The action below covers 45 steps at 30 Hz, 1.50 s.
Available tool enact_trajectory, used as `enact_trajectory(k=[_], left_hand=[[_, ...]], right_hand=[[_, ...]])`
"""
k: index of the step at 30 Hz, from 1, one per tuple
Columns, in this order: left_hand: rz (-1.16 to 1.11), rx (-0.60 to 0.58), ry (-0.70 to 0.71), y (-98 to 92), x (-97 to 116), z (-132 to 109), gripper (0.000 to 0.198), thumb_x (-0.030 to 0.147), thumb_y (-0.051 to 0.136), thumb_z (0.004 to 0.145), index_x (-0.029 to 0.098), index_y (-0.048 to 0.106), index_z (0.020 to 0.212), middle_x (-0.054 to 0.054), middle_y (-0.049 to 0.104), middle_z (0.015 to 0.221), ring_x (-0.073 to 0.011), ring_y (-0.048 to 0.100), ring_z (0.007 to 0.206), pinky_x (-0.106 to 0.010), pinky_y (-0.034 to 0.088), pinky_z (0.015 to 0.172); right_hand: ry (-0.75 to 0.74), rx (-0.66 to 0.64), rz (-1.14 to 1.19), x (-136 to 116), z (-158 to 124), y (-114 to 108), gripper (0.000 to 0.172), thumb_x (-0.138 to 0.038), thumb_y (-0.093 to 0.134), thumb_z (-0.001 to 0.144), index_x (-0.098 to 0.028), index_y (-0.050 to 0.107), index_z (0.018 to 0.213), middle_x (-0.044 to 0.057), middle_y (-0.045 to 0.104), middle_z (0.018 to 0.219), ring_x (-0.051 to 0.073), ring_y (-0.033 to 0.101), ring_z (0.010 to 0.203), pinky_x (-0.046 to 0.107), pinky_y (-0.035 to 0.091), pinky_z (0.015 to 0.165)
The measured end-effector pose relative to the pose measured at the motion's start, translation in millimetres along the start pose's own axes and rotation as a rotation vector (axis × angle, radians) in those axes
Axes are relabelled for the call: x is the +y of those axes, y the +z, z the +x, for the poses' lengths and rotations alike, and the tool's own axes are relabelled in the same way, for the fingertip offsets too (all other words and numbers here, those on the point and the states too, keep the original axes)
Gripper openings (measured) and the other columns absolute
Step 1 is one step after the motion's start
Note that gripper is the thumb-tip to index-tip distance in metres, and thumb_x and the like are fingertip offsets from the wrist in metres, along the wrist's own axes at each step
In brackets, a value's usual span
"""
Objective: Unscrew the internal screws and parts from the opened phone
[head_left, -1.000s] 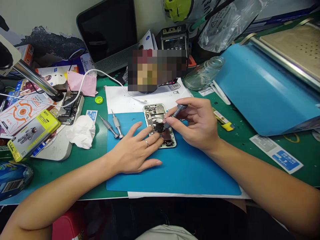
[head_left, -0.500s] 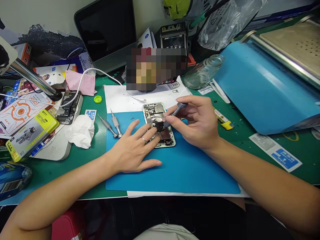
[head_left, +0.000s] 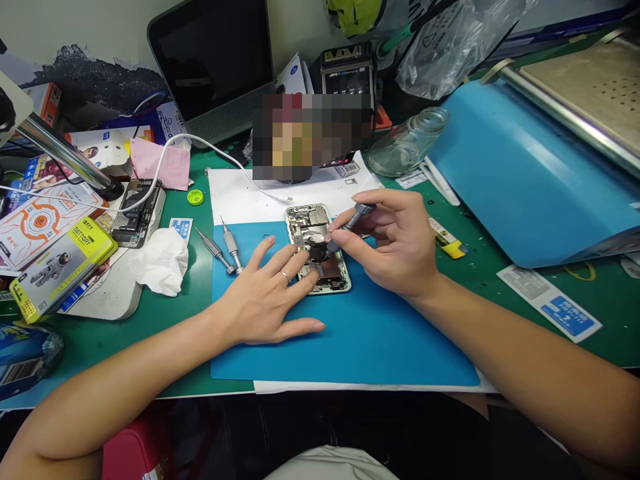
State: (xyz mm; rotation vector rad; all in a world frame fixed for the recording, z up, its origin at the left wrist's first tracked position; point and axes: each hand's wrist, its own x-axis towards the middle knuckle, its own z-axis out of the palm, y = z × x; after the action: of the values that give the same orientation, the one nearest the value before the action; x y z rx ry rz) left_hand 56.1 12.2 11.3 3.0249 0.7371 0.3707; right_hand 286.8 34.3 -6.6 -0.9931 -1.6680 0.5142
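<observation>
An opened smartphone (head_left: 330,270) with its inner parts bare lies on a blue mat (head_left: 350,347). My left hand (head_left: 270,293) is spread palm down, its fingertips on the phone's left side and its thumb on the mat. Pinched in my right hand (head_left: 395,240) is a grey screwdriver (head_left: 359,217), tilted over the middle of the phone. A dark round piece at the phone's middle hides the driver's tip and what it touches. Left of the phone lie two more screwdrivers, one darker (head_left: 215,251) and one lighter (head_left: 231,244).
A white cable (head_left: 225,157) ends above the phone on white paper (head_left: 230,193). At left are a crumpled tissue (head_left: 163,263), another opened phone (head_left: 137,210) and a yellow battery box (head_left: 65,267). A glass jar (head_left: 405,143) and a blue-covered machine (head_left: 515,180) stand at right.
Almost nothing differs. My left fingers have shifted very slightly on the phone; my right hand holds the screwdriver in the same place.
</observation>
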Motion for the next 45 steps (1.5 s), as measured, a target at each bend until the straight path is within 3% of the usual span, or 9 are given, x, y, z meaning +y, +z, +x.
enact_trajectory(k=[12,16,18,20,26,31,40,45], left_hand=[[0.021,0.042,-0.002,-0.6,0.1,-0.5,0.07,0.069,0.035,0.099,0.013,0.056,0.134,-0.018,0.057,0.136,-0.0326,0.049,0.129,-0.056,0.028,0.117],[0.067,0.045,0.0,-2.4,-0.2,-0.2,0.076,0.075,0.034,0.096,0.012,0.058,0.131,-0.014,0.063,0.11,-0.0289,0.056,0.101,-0.044,0.041,0.09],[0.083,0.036,-0.001,-3.1,-0.9,-0.1,0.078,0.077,0.034,0.095,0.011,0.06,0.127,-0.011,0.063,0.099,-0.0258,0.055,0.089,-0.038,0.037,0.076],[0.085,0.031,0.01,-3.2,-1.9,-0.2,0.079,0.077,0.033,0.095,0.01,0.059,0.127,-0.011,0.062,0.095,-0.0245,0.054,0.085,-0.036,0.033,0.071],[0.075,0.027,0.062,-2.3,-4.0,-0.4,0.077,0.074,0.034,0.097,0.006,0.061,0.122,-0.009,0.061,0.086,-0.0222,0.053,0.08,-0.036,0.029,0.066],[0.06,0.145,0.102,-2.9,-4.5,0.0,0.066,0.067,0.041,0.099,0.006,0.067,0.106,-0.005,0.059,0.074,-0.0191,0.051,0.07,-0.035,0.026,0.063],[0.04,0.17,0.153,-3.6,-5.4,0.4,0.056,0.06,0.044,0.101,0.009,0.067,0.099,-0.003,0.059,0.068,-0.0172,0.05,0.064,-0.035,0.028,0.061],[0.008,0.208,0.152,-4.7,-5.6,1.4,0.054,0.058,0.046,0.101,0.009,0.068,0.095,-0.002,0.059,0.066,-0.0166,0.05,0.062,-0.035,0.029,0.06]], right_hand=[[0.005,-0.013,0.026,-0.9,0.2,0.3,0.042,-0.017,0.073,0.085,-0.027,0.053,0.119,-0.002,0.071,0.086,0.012,0.072,0.071,0.022,0.063,0.062],[0.026,-0.015,0.028,-1.3,0.4,-0.1,0.04,-0.019,0.074,0.085,-0.028,0.053,0.118,-0.002,0.071,0.087,0.013,0.072,0.069,0.023,0.062,0.058],[0.027,-0.004,0.036,-1.5,0.4,0.1,0.04,-0.019,0.074,0.085,-0.029,0.053,0.117,-0.002,0.071,0.087,0.013,0.071,0.068,0.023,0.061,0.056],[0.034,0.007,0.053,-1.8,0.2,0.5,0.04,-0.019,0.075,0.085,-0.03,0.053,0.117,-0.003,0.071,0.087,0.012,0.071,0.067,0.022,0.061,0.055],[0.072,-0.014,0.087,-2.2,-0.6,1.3,0.039,-0.023,0.075,0.085,-0.03,0.05,0.114,-0.004,0.071,0.086,0.013,0.071,0.066,0.023,0.06,0.054],[0.083,-0.043,0.13,-1.8,-0.8,2.6,0.039,-0.022,0.075,0.085,-0.028,0.048,0.112,-0.004,0.071,0.086,0.012,0.071,0.066,0.021,0.059,0.052],[0.16,-0.064,0.147,-3.1,0.2,1.5,0.039,-0.026,0.075,0.087,-0.029,0.045,0.111,-0.004,0.071,0.085,0.012,0.071,0.062,0.019,0.051,0.038],[0.145,-0.055,0.14,-6.0,1.8,0.2,0.038,-0.024,0.076,0.086,-0.029,0.046,0.11,-0.004,0.07,0.084,0.012,0.071,0.063,0.018,0.051,0.04]])
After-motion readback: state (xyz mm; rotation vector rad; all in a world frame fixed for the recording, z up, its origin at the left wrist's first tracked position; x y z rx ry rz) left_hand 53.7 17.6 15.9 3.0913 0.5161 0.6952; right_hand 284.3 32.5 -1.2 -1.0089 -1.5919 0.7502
